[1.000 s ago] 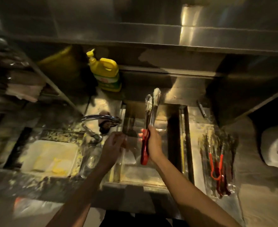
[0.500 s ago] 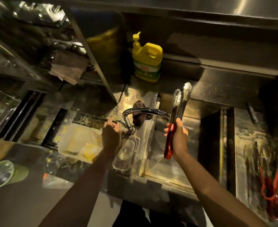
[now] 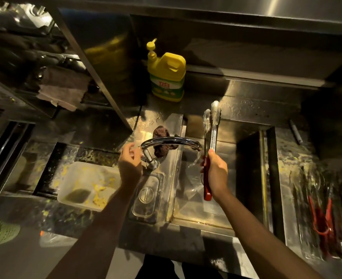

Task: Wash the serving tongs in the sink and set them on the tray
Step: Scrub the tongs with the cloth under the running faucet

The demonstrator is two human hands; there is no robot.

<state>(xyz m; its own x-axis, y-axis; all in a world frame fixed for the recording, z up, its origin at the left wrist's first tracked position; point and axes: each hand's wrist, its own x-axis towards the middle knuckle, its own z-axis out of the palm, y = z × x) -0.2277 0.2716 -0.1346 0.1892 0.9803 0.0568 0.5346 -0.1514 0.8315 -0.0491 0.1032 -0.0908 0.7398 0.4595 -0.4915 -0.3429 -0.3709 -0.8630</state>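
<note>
My right hand (image 3: 216, 174) grips the red handle of the serving tongs (image 3: 210, 133), whose metal jaws point away from me over the sink (image 3: 222, 198), just right of the spout. My left hand (image 3: 130, 164) is at the base of the chrome faucet (image 3: 170, 141), fingers curled by its lever; whether they hold it is unclear. A tray (image 3: 299, 208) at the far right holds several red-handled tongs (image 3: 323, 218), blurred.
A yellow detergent jug (image 3: 167, 77) stands behind the sink. A dark scrubber (image 3: 161, 141) lies under the faucet arc. A clear lid (image 3: 146, 196) and a soiled white container (image 3: 85, 184) sit left of the basin. A pen (image 3: 296, 131) lies at the back right.
My left hand went from beside the tongs to the faucet base. The right hand keeps the tongs upright over the sink. The view swung left.
</note>
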